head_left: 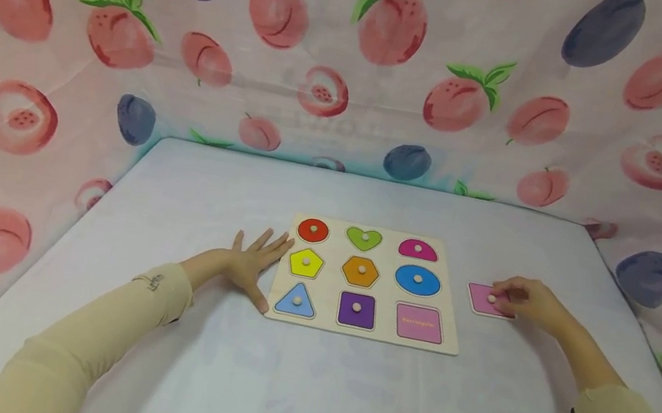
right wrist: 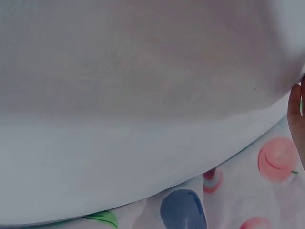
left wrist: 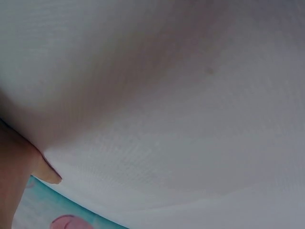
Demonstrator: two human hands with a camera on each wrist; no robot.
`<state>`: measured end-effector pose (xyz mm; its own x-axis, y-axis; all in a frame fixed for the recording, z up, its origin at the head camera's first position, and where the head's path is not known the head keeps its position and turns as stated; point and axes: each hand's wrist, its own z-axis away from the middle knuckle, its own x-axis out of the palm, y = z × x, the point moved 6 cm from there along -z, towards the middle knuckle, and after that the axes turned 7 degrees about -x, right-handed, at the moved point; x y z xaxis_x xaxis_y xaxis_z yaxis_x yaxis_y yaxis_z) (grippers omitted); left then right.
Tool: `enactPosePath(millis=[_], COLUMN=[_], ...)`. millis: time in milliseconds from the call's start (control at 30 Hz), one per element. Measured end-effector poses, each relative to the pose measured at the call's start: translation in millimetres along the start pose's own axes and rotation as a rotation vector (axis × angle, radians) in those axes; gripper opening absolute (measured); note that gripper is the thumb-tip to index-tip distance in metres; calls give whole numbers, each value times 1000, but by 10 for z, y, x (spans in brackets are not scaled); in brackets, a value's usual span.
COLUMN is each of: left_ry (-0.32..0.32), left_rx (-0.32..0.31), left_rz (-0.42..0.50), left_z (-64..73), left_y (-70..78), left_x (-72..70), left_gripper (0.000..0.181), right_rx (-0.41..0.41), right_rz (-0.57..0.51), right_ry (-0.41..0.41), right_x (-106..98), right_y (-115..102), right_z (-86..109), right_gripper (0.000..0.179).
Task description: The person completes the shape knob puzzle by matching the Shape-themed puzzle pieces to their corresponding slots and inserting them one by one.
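A wooden knob puzzle board (head_left: 322, 312) with coloured shapes lies flat on the table. My left hand (head_left: 244, 261) has its fingers spread, with fingertips and thumb at the board's left edge. To the right of the board is a pink rectangle puzzle piece (head_left: 479, 299) with a round knob. My right hand (head_left: 530, 303) pinches this piece near its knob, the curled fingers covering its right part. The board's lower right recess (head_left: 418, 331) shows a pink printed rectangle without a knob. Only part of the left hand (left wrist: 16, 164) and right hand (right wrist: 299, 119) enters the wrist views.
Pieces with knobs sit in the other recesses, among them a red circle (head_left: 307, 235), a blue oval (head_left: 406, 284) and a purple square (head_left: 347, 319). A white cloth covers the table (head_left: 285, 390). Fruit-patterned fabric (head_left: 379, 119) hangs along the back and sides.
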<state>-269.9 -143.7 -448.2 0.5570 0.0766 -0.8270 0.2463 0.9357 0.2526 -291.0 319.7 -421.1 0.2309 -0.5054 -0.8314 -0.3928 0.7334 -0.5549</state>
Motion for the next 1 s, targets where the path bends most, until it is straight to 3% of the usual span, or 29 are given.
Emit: enactPosePath(millis=[633,1000], left_ry=[-2,16], left_rx=[0,23], left_rz=[-6,-24], left_z=[-7,-23], left_y=[-8,7], left_x=[9,26], left_gripper=[132,133], right_rx=[-18,-6], right_rz=[58,53], right_ry=[-1,-52], right_x=[18,19], right_y=[-63,-95], right_z=[-71,-63], right_gripper=[17,17])
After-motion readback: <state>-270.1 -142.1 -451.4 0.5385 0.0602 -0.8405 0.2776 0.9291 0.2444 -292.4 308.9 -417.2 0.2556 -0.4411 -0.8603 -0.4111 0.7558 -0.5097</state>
